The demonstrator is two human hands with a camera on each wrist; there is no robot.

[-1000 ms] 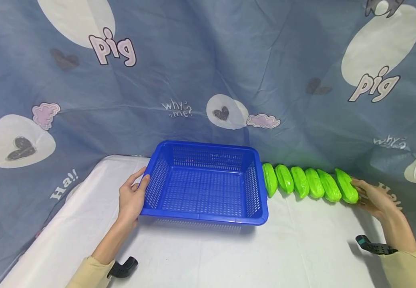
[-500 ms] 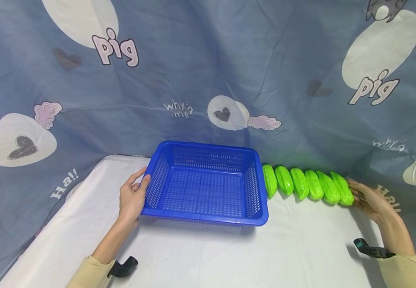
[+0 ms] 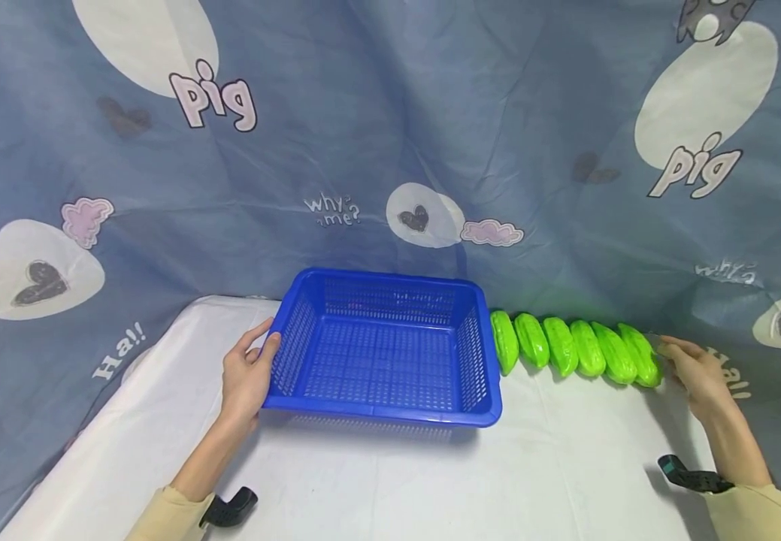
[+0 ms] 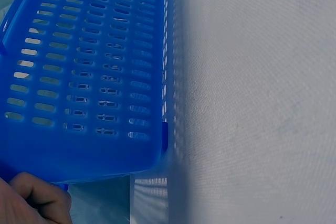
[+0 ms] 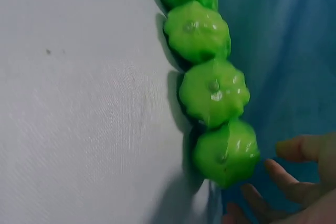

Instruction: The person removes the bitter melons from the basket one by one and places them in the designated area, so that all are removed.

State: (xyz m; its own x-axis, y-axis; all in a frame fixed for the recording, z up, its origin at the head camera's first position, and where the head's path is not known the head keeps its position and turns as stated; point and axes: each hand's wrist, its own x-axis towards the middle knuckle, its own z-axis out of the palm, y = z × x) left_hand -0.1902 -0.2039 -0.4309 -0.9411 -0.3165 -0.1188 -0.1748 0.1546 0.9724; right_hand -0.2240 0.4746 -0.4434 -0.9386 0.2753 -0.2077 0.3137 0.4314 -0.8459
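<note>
A blue plastic basket with slotted walls stands on the white-covered table, and its inside shows no contents. My left hand holds its left rim; in the left wrist view, curled fingers lie at the basket's corner. Right of the basket, several bright green, ribbed bitter melons lie side by side in a slanting row. My right hand is just beyond the last bitter melon, its fingers spread and loosely bent. A small gap parts them in the right wrist view.
Behind the table hangs a blue-grey printed cloth, close to the row and the basket. White tablecloth spreads in front of both. A dark wrist mount sits on the right forearm, another wrist mount on the left.
My right hand pushed the last bitter melon left against its neighbour, let go of it and drew slightly away. The left hand and basket stayed in place.
</note>
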